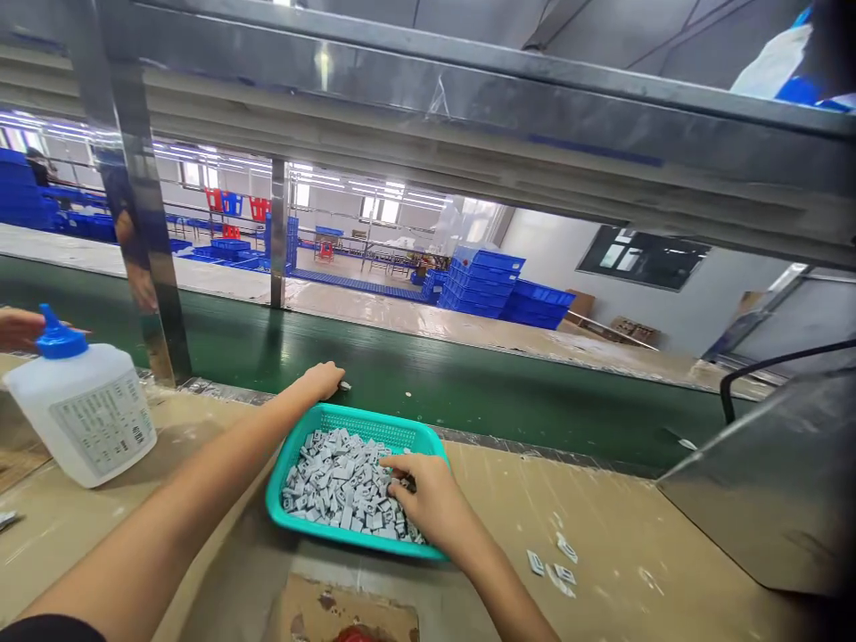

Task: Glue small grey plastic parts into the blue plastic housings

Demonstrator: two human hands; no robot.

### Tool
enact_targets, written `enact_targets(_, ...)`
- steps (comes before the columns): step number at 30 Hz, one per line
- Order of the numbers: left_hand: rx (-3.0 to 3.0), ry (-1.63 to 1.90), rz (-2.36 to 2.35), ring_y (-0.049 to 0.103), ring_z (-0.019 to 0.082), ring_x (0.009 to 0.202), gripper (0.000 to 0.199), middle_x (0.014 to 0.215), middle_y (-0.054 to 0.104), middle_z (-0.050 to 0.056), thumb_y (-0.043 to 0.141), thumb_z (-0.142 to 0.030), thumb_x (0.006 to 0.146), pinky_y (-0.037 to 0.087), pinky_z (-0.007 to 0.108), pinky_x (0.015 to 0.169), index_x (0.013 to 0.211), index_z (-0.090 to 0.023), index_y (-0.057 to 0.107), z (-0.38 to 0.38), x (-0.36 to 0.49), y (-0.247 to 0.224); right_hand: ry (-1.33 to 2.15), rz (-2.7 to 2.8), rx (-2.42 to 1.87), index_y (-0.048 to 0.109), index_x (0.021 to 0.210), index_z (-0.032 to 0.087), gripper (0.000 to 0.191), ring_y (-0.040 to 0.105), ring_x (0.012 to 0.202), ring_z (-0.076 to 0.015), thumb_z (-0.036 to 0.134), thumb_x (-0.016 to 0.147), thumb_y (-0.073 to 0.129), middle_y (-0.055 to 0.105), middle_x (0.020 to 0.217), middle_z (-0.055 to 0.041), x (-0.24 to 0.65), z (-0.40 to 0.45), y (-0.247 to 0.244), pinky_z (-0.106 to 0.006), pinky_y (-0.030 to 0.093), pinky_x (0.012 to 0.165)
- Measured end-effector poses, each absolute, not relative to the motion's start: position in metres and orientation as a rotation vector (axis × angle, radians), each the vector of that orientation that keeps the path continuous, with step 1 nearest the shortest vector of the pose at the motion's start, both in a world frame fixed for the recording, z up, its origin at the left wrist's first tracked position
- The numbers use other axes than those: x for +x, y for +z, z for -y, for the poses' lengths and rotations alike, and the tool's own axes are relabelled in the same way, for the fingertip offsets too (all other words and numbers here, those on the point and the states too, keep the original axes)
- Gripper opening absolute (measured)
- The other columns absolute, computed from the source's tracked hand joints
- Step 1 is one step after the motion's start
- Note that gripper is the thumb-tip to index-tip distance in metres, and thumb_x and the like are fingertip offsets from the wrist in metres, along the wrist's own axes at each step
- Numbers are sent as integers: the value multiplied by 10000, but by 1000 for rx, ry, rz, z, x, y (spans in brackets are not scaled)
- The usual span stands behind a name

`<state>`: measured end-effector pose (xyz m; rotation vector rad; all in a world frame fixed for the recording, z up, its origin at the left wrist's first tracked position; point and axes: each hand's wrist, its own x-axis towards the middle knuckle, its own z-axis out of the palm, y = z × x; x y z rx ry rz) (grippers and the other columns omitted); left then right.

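A teal plastic basket (281, 522) stands on the brown covered table, filled with small grey plastic parts (344, 481). Over its right side, my right hand (424, 495) reaches down with thumb and fingers curved apart, at the surface of the parts. My left hand (325, 381) is stretched past the basket's back left corner to the green conveyor belt (401, 366). A small pale piece (345, 386) lies by its fingertips; the fingers are bunched, and what they hold, if anything, is hidden.
On the left stands a white bottle (90, 415) with a blue cap, near another person's hand (23, 328). Loose grey parts (563, 575) lie at the right. A metal post (144, 223) and overhead shelf (428, 98) frame the bench; a metal panel (769, 481) is at right.
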<state>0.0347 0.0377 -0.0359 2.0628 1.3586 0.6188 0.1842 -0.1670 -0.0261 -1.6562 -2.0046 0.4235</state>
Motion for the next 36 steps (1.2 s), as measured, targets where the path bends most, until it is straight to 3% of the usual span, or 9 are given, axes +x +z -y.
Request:
enact_targets(4,1749,878,-1229,526,162,883,195,998,532,72,468,-255,830,459,345,759,952,-116,529,-10,15,-21,542,1835,-1561,681,809,122,214,600,733,-237,49,656,550,662,758,-97,184,166,-24,-388,467,723)
enact_targets(8,1385,1019,-975,540,116,738,217,841,536,82,287,-166,841,473,261,676,826,-111,496,46,3,8,746,1617,-1425,637,756,94,189,614,584,-196,253,654,618,644,658,-78,191,166,-21,-338,520,594)
enact_targets(12,1141,886,-748,462,71,565,13,726,515,56,473,-125,708,420,194,515,707,-115,465,114,-9,15,878,1449,-1304,616,813,114,318,636,611,-185,367,623,650,642,654,-47,183,174,-11,-326,541,647)
enact_targets(15,1079,749,-624,381,30,523,179,671,449,-7,620,-137,650,334,138,448,694,-131,446,148,-16,3,937,1435,-1251,643,824,134,273,643,652,-182,294,606,681,651,705,-38,163,187,1,-307,540,676)
enact_targets(18,1197,699,-623,429,34,593,188,734,477,-6,640,-207,677,373,134,513,739,-135,478,160,-22,-8,811,1590,-1246,690,749,156,123,629,646,-163,174,640,638,652,756,-35,145,201,11,-280,533,638)
enact_targets(22,1228,678,-622,522,59,697,182,812,535,2,632,-174,685,444,179,661,786,-144,483,162,-24,-10,604,1691,-1304,711,745,173,139,604,629,-144,99,670,619,659,709,-25,132,214,17,-239,504,576)
enact_targets(27,1132,684,-555,562,60,677,302,672,530,-51,668,-142,650,466,187,686,675,-152,367,168,-20,-11,684,1577,-1289,694,729,134,90,545,490,-101,100,697,617,636,666,-26,130,224,9,-205,461,450)
enact_targets(33,1261,533,-588,513,40,572,357,596,547,-39,663,-171,663,431,144,566,627,-152,309,175,-22,-6,430,1873,-1154,678,740,166,172,587,744,-132,26,711,581,643,765,-17,140,241,8,-215,489,636)
enact_targets(36,1298,487,-555,494,37,554,353,590,520,-52,669,-166,652,417,146,552,630,-153,317,177,-20,-2,258,2047,-1085,658,780,168,193,582,749,-117,16,741,545,646,785,-4,142,249,15,-217,467,682)
